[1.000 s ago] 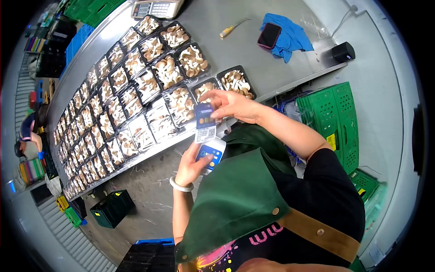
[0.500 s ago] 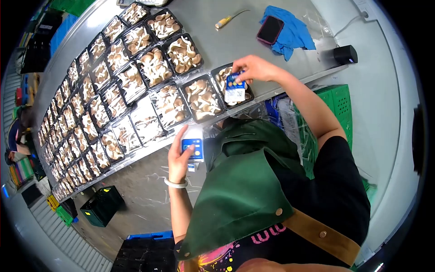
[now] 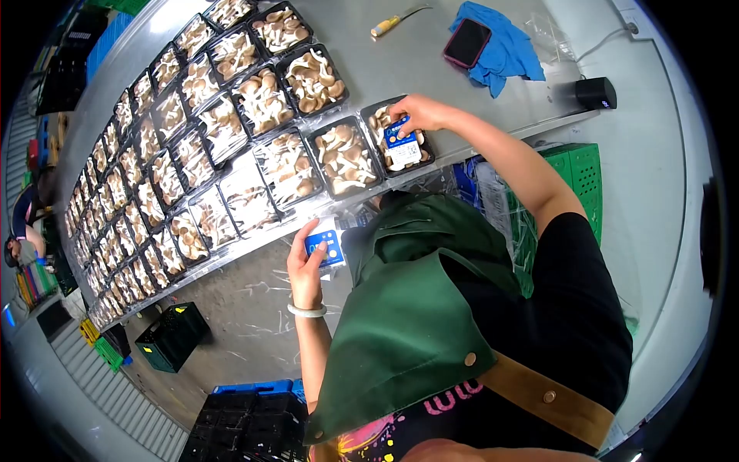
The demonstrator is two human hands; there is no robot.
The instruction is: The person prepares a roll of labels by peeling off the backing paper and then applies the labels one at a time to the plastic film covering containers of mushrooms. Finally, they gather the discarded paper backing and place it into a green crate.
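Observation:
Black trays of mushrooms stand in rows on a steel table. Over the rightmost tray [image 3: 418, 163], my right hand [image 3: 419, 115] pinches the upper end of a blue-and-white label [image 3: 402, 153], which overlaps the mushrooms. My left hand [image 3: 307, 269], with a white band at its wrist, is in front of the table edge and grips another blue-and-white label [image 3: 332, 248] between thumb and fingers. A second mushroom tray [image 3: 344, 159] sits directly left of the one under my right hand.
A yellow-handled tool [image 3: 387, 26], a phone [image 3: 467, 43] on a blue cloth [image 3: 512, 60] and a small black device [image 3: 596, 93] lie on the steel table [image 3: 362, 77]. Green crates [image 3: 577, 185] stand below at right. A dark crate [image 3: 171, 337] is on the floor; another person [image 3: 27, 223] is far left.
My right hand's label now lies lower and flatter over the rightmost tray. The left hand's label has turned a little. The whole view has shifted slightly.

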